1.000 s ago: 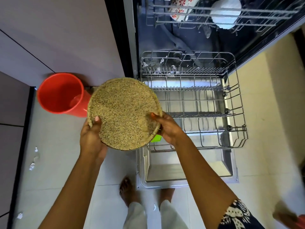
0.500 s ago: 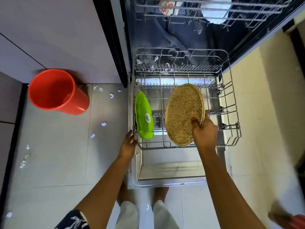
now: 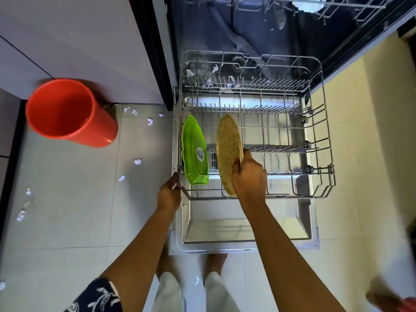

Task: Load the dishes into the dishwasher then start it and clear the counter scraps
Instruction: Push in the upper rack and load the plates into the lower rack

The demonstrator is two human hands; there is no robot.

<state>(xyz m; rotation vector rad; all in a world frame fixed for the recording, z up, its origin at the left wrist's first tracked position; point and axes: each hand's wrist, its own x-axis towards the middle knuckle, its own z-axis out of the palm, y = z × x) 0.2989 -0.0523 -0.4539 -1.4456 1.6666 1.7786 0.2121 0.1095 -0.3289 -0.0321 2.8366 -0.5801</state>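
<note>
Speckled tan plate (image 3: 228, 152) standing on edge in the left part of the lower rack (image 3: 279, 195), just right of a green dish (image 3: 193, 154) that also stands on edge by the rack's left wall. Narrow gap between the two, no contact visible. Plate gripped at its near rim by the right hand (image 3: 248, 176), thumb on the left face, fingers (image 3: 247, 156) curled over the right face, closed firmly on it. Left hand (image 3: 168, 194) at the rack's front left corner, fingers curled about the corner wire. Rack drawn out over the open dishwasher door (image 3: 243, 228), with white flecks among the far tines. Upper rack (image 3: 315, 5) at the top edge, something white in it, mostly cut off. Red bucket (image 3: 67, 111) on the floor to the left, near the cabinet, well apart from the dishwasher. White paper scraps (image 3: 137, 161) scattered over the floor tiles between bucket and door. Bare feet partly under the door's near edge. Dark patterned sleeve (image 3: 96, 298) at bottom left.
</note>
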